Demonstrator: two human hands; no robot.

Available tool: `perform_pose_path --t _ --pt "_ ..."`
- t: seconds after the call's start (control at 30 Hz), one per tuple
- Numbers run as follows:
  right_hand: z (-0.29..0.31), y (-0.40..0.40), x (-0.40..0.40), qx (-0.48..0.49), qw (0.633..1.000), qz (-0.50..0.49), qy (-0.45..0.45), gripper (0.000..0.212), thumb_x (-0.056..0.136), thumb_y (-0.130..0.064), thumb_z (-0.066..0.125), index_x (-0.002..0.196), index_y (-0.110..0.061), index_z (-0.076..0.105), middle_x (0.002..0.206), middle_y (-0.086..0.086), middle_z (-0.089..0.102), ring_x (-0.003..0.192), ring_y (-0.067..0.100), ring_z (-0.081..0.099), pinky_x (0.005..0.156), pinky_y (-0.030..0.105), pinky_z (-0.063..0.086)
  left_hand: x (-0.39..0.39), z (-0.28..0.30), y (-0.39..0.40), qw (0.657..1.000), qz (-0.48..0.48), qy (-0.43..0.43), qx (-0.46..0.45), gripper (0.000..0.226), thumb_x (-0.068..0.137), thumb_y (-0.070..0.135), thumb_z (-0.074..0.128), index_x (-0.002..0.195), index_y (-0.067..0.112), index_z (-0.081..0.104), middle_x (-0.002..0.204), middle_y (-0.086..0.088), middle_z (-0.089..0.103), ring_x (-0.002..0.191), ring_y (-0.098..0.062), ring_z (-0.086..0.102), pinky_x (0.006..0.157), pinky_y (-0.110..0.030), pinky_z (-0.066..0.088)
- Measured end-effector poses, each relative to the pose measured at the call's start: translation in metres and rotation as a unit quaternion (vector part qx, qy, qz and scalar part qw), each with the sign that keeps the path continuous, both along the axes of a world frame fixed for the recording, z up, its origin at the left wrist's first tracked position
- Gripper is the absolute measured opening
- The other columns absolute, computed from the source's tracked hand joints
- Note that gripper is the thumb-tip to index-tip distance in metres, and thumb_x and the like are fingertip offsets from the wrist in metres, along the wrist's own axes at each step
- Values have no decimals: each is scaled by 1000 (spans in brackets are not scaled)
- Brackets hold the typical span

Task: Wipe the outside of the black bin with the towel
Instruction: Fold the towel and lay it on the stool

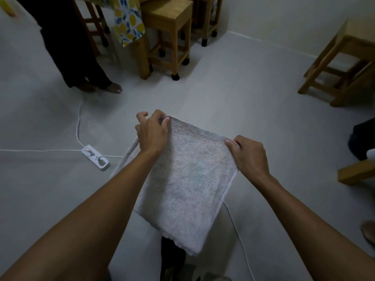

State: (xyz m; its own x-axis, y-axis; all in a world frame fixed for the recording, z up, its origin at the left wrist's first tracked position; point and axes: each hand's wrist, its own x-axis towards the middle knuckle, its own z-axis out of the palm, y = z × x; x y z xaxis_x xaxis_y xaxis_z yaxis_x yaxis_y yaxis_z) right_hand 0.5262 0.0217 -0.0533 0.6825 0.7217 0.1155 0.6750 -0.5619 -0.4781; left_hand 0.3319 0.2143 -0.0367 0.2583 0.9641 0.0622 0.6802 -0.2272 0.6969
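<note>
Both arms reach out over the pale floor (233,82), holding a light terry towel (188,179) up in the air by its far edge. The left hand (152,132) pinches the far left corner between thumb and fingers; the right hand (248,155) grips the far right corner, fingers curled over the hem. The towel hangs doubled, its folded lower edge sagging toward the person's feet, and part of a dark shape shows under that edge; I cannot tell what it is. The black bin is not to be seen anywhere.

Ahead of the towel the floor lies open up to the wooden stools (168,35) near the far wall. Another stool (343,61) stands by the right edge of the floor. To the left a white power strip (96,158) lies on the floor, its cord (78,126) curving away, and a second white cable runs past the towel's right edge. A person in dark trousers (69,43) stands barefoot at the far left. No writing is readable.
</note>
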Motion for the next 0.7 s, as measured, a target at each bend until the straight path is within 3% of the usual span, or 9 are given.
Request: perform_pose_path --t 0.1,0.23,0.33,0.43,0.53,0.6,0.7 --pt "-5 0 2 0 1000 6 -9 42 99 -54 55 82 -18 68 77 -1 67 70 20 61 60 29 37 4 -1 3 1000 7 18 -6 21 100 37 59 118 28 62 144 -12 38 123 -41 49 102 -44 43" --pt "-9 -4 -1 14 999 -48 12 38 94 -61 60 91 -24 64 86 -3 61 76 17 59 62 29 40 2 -11 4 999 5 31 -4 52 93 31 68 136 27 41 140 -13 43 116 -39 57 102 -48 47" --pt "-10 -3 -2 13 996 -75 48 40 92 -64 61 92 -24 66 88 -5 64 79 16 61 65 31 47 -3 -23 -1 997 -8 78 29 38 100 37 59 130 18 47 135 -13 50 115 -34 54 97 -41 42" --pt "-19 -4 2 44 978 -102 179 46 90 -61 65 73 -19 66 71 -3 68 70 20 65 65 36 55 -9 -33 -5 986 -48 127 94 33 104 42 43 127 19 51 133 -5 55 110 -26 49 87 -36 36" --pt "-25 -3 1 119 910 -159 365 48 86 -48 76 54 -17 57 60 2 60 62 21 60 66 42 63 -10 -38 -5 976 -66 167 124 43 106 41 34 144 22 43 158 0 39 127 -24 42 98 -43 37" --pt "-27 -1 2 117 912 -169 354 50 84 -45 78 49 -18 53 55 0 56 57 18 55 63 39 62 -8 -38 -5 971 -85 191 116 50 107 38 29 155 25 32 166 4 27 136 -24 38 106 -49 35" --pt "-31 1 6 128 897 -178 383 47 82 -41 80 51 -18 52 57 4 55 59 19 55 63 38 62 -5 -35 -2 973 -90 194 82 53 105 36 28 157 27 28 164 6 30 134 -24 44 105 -50 35"
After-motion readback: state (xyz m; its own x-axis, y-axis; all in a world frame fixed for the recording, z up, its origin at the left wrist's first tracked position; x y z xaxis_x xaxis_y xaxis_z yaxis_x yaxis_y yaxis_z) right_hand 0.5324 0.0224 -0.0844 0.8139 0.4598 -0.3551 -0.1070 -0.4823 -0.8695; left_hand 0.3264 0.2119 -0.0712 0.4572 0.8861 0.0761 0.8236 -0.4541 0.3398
